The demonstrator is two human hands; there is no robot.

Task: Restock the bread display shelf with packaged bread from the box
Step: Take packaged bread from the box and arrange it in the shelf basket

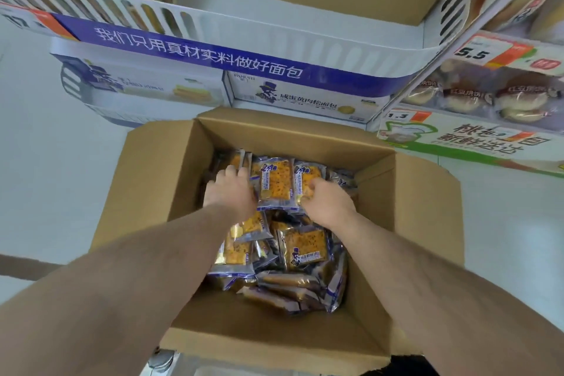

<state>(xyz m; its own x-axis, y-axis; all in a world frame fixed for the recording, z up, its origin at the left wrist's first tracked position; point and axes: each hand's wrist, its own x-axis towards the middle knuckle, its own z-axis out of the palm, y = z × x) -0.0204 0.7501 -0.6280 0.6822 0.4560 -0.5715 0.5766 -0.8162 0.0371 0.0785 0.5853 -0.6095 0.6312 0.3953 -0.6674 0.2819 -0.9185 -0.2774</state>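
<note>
Left hand (230,189): flat on bread packs (276,185), middle of frame.
Right hand (325,201): pinching one pack's edge.
Risk: slippery wrap, may drop into box (412,223).

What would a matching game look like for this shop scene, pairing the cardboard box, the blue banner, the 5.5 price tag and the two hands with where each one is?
Things:
1. cardboard box
2. blue banner
3. 5.5 price tag
4. left hand and right hand

Places:
A. on the shelf edge at upper right
B. on the floor below the shelf, flaps open
C. inside the box, among the bread packets
D. along the front of the white slotted shelf rail

Pairs: 1-B, 2-D, 3-A, 4-C
</note>
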